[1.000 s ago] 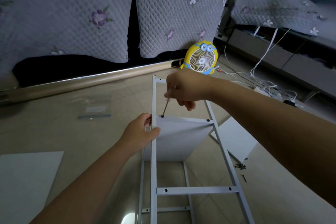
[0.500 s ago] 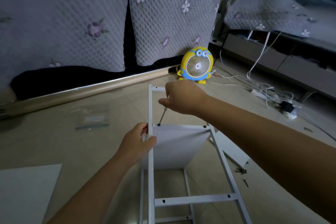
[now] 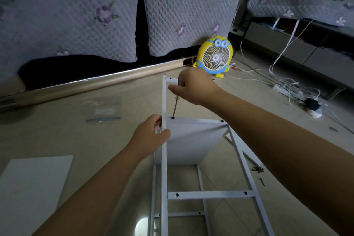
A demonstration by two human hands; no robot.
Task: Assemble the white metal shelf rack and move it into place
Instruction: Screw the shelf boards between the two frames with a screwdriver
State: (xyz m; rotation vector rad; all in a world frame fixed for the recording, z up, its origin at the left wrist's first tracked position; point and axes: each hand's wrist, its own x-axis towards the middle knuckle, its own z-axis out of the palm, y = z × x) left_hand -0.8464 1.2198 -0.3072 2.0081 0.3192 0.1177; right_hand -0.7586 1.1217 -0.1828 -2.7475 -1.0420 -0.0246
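Note:
The white metal rack frame (image 3: 209, 195) lies lengthwise on the floor, running away from me. A white shelf panel (image 3: 191, 140) stands between its two side rails. My left hand (image 3: 151, 136) grips the left rail where the panel meets it. My right hand (image 3: 193, 88) holds a screwdriver (image 3: 174, 107) upright, its tip on a black screw at the panel's top left corner. A second black screw (image 3: 222, 121) sits at the panel's top right corner.
Another white panel (image 3: 32, 184) lies flat at the lower left. A clear plastic bag (image 3: 104, 109) rests on the tiles to the left. Loose screws (image 3: 257, 169) lie right of the frame. A yellow fan (image 3: 215, 56), cables and a power strip (image 3: 287, 90) are beyond.
The view has tilted down a little. My right hand has shifted above the screw and the screwdriver now stands more upright. My left hand keeps its grip on the left rail.

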